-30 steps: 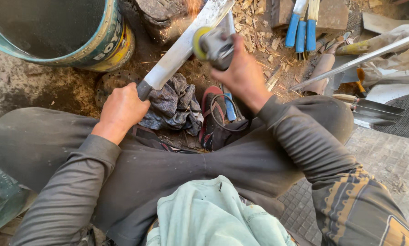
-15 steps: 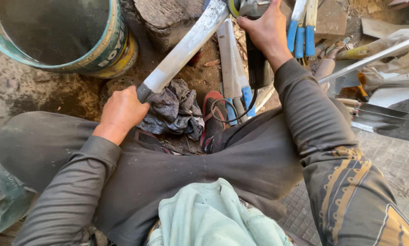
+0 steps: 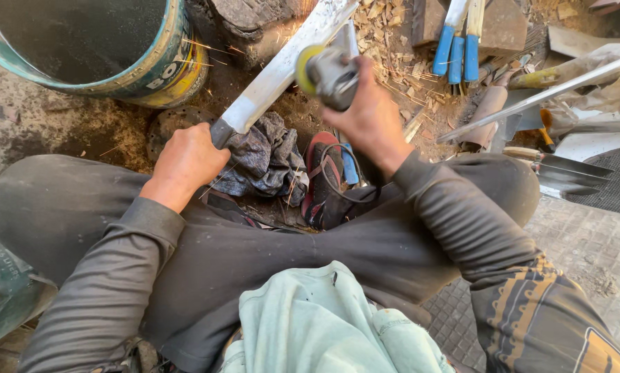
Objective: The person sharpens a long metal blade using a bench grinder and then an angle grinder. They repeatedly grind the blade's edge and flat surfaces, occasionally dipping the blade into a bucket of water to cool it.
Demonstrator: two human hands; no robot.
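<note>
Between the knees, on the floor, the left hand (image 3: pixel 185 162) grips the dark tang end of a long blade (image 3: pixel 282 69) running up-right. Closed round an angle grinder (image 3: pixel 327 72), the right hand (image 3: pixel 372 121) holds its disc against the blade's middle, sparks flying.

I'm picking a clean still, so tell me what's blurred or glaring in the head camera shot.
Head view: the grinder in the right hand is motion-blurred; the blade is sunlit and nearly washed out, with spark streaks near the bucket; the left hand and the lap are sharp, in even shade.
</note>
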